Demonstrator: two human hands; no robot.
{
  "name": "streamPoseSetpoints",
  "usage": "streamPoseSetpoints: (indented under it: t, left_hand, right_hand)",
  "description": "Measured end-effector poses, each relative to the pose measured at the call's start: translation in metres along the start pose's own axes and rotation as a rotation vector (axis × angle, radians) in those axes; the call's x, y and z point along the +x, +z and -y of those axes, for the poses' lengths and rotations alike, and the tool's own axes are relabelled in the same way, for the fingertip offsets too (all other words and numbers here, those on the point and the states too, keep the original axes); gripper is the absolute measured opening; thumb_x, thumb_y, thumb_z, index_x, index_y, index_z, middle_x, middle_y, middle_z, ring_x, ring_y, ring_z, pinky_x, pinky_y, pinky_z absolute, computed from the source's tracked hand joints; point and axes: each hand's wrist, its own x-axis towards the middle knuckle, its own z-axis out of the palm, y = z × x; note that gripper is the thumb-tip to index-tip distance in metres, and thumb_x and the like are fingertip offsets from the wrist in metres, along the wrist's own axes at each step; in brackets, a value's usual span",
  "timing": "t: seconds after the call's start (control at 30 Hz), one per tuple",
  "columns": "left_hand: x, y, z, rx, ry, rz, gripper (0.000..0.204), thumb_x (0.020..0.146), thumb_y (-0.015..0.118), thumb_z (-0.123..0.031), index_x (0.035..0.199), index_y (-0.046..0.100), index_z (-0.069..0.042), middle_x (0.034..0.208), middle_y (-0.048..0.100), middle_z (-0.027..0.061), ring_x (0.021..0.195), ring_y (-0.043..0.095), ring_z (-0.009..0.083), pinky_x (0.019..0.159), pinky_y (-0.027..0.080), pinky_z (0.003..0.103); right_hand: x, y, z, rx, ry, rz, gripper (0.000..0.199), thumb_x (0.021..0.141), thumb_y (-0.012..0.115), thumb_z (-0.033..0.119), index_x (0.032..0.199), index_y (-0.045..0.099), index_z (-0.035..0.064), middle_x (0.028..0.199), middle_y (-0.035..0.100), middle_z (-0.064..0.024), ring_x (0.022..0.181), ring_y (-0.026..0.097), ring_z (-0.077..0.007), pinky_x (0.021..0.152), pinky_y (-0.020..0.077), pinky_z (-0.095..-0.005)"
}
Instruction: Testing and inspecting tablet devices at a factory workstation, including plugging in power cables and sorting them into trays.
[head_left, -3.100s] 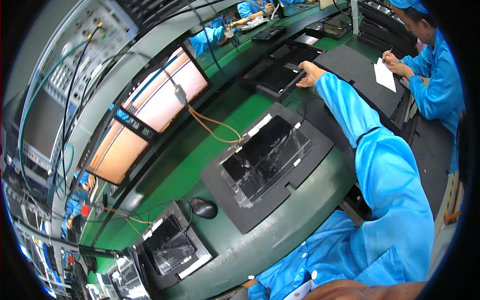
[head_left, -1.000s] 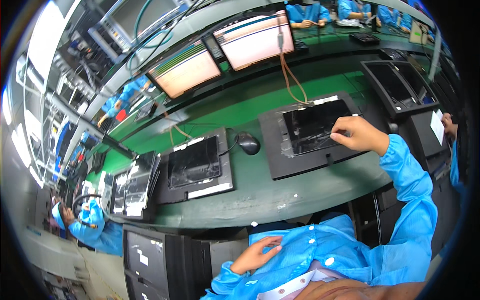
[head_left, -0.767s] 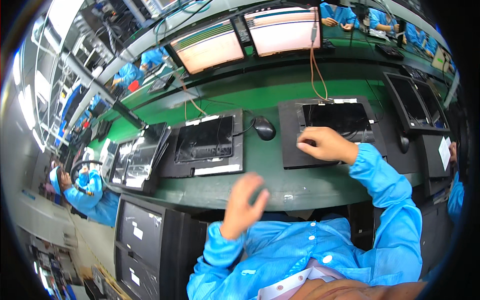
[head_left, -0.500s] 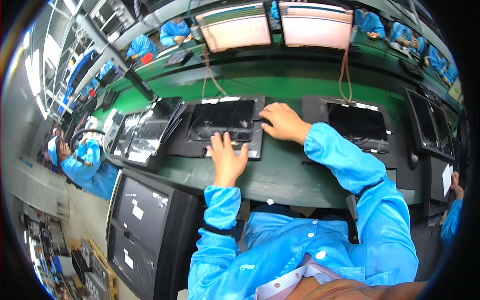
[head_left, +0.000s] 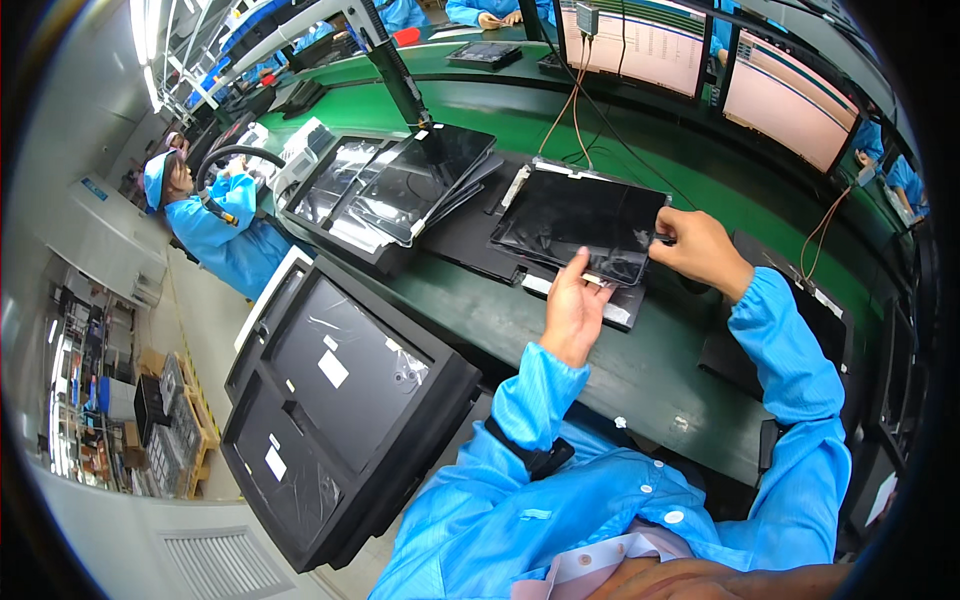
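So far 1 panel (head_left: 580, 215) is being handled over its pad (head_left: 465, 240) on the counter (head_left: 660, 395), near edge looking raised. L hand (head_left: 576, 318) is gripping that edge; R hand (head_left: 700, 250) is pinching at R edge, can't tell on what. 2nd panel (head_left: 822, 318) is lying untouched.

The screen (head_left: 575, 215) is coloured glossy black and is bordered in places by white strips (head_left: 516, 186). The table (head_left: 665, 395) is finished in dark green, with brighter green shown towards its back. The sleeves (head_left: 795, 345) are dyed bright blue, and the coat is fastened with white buttons (head_left: 674, 517). The black tray (head_left: 440, 385) is dotted with white labels (head_left: 333, 369). Pinkish white is shown by the monitors (head_left: 785, 105).
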Motion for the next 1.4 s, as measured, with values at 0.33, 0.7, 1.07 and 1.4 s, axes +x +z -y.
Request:
streamPoseSetpoints:
  t: [0.33,0.7,1.07,1.4]
  left_hand:
    - [-0.022,0.005,-0.021,0.138,0.356,0.188,0.038,0.110,0.063,-0.001,0.147,0.056,-0.002,0.139,0.067,0.0097,0.125,0.066,0.0202,0.109,0.054,0.037]
    - [-0.017,-0.014,-0.068,0.345,1.007,-0.330,0.072,0.117,0.051,-0.032,0.172,0.019,0.000,0.170,0.040,0.0195,0.157,0.043,0.0313,0.127,0.036,0.048]
    - [-0.035,-0.036,-0.027,1.475,0.950,-0.078,0.062,0.105,0.069,-0.021,0.159,0.048,0.000,0.171,0.039,0.0237,0.161,0.034,0.0397,0.131,0.023,0.056]
    - [-0.026,-0.014,0.010,2.125,0.951,0.257,0.100,0.078,0.088,-0.066,0.149,0.062,0.000,0.166,0.044,0.0296,0.161,0.032,0.0448,0.126,-0.001,0.079]
  right_hand:
    - [-0.018,0.004,-0.003,1.095,0.232,0.052,0.058,0.104,0.076,0.042,0.141,0.062,-0.0019,0.129,0.072,-0.0148,0.115,0.072,-0.0271,0.104,0.0550,-0.0436]
    - [0.169,0.158,0.181,1.960,0.161,0.324,0.027,0.106,0.074,0.022,0.121,0.071,-0.0002,0.121,0.077,-0.0142,0.118,0.073,-0.0267,0.115,0.0526,-0.0494]
    - [0.034,0.065,0.053,0.235,-0.257,-0.516,0.038,0.097,0.075,0.041,0.108,0.080,0.0052,0.102,0.079,-0.0161,0.098,0.075,-0.0389,0.088,0.0581,-0.0504]
    - [-0.065,0.074,-0.059,-0.023,0.145,-0.350,0.060,0.092,0.076,0.029,0.147,0.065,0.0076,0.153,0.055,-0.0263,0.134,0.060,-0.0449,0.109,0.0526,-0.0527]
